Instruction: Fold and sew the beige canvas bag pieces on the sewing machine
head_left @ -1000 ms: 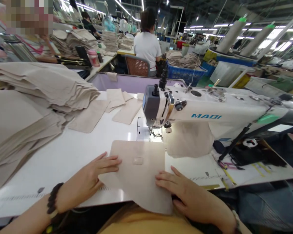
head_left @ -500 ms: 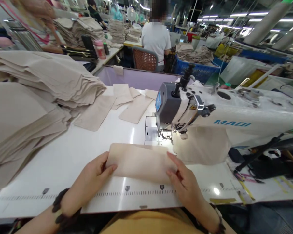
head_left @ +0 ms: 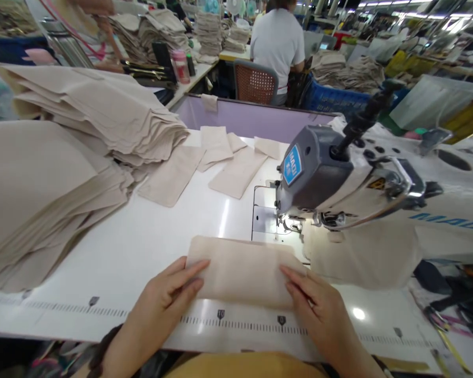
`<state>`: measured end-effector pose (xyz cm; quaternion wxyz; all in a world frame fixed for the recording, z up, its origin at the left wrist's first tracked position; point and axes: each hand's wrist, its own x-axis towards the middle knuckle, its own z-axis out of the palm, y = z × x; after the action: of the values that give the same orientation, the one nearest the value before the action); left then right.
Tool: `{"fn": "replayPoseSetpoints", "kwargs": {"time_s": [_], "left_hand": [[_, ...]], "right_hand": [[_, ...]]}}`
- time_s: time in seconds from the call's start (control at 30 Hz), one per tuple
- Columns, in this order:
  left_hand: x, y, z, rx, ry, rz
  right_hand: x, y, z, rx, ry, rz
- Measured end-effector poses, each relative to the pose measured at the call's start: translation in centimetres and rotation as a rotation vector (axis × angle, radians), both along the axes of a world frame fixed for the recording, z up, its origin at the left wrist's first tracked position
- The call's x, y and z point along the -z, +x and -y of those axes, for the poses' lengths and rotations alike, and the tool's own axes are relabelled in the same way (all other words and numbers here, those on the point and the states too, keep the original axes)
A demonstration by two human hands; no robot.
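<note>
A folded beige fabric piece (head_left: 242,273) lies across the front of the white sewing table, just before the needle area of the sewing machine (head_left: 315,157). At its left end my left hand (head_left: 167,294) grips it, index finger and thumb showing on top. My right hand (head_left: 321,302) has hold of the right end in a similar way, fingertips pressed on the cloth. The fingers under or behind the cloth are hidden. Another beige piece (head_left: 362,257) rests under the machine arm, close to my right hand.
Large stacks of beige fabric (head_left: 43,184) fill the left side. Several small fabric pieces (head_left: 236,170) lie behind the needle plate (head_left: 265,218). A purple panel (head_left: 252,118) borders the far edge; a person in a white shirt (head_left: 278,44) sits beyond it.
The view has turned, so the machine looks larger and further right. My fingers have shifted inward over the fabric piece, which now lies flatter.
</note>
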<state>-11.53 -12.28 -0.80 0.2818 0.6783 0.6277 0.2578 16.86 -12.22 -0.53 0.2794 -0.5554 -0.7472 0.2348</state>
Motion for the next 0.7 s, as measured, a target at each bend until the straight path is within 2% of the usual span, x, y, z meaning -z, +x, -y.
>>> {"fn": "replayPoseSetpoints", "kwargs": {"time_s": [0.17,0.5,0.7], "left_hand": [[-0.5,-0.2,0.2,0.117,0.014,-0.052],[-0.4,-0.3,1.2,0.037,0.136,-0.104],[-0.4,-0.5,1.2,-0.007,0.106,-0.094]], "right_hand": [[0.4,0.7,0.5,-0.057,-0.022,0.116],[0.7,0.3,0.1,-0.137,0.116,0.176],[0.9,0.0,-0.6,-0.162,0.108,0.223]]}}
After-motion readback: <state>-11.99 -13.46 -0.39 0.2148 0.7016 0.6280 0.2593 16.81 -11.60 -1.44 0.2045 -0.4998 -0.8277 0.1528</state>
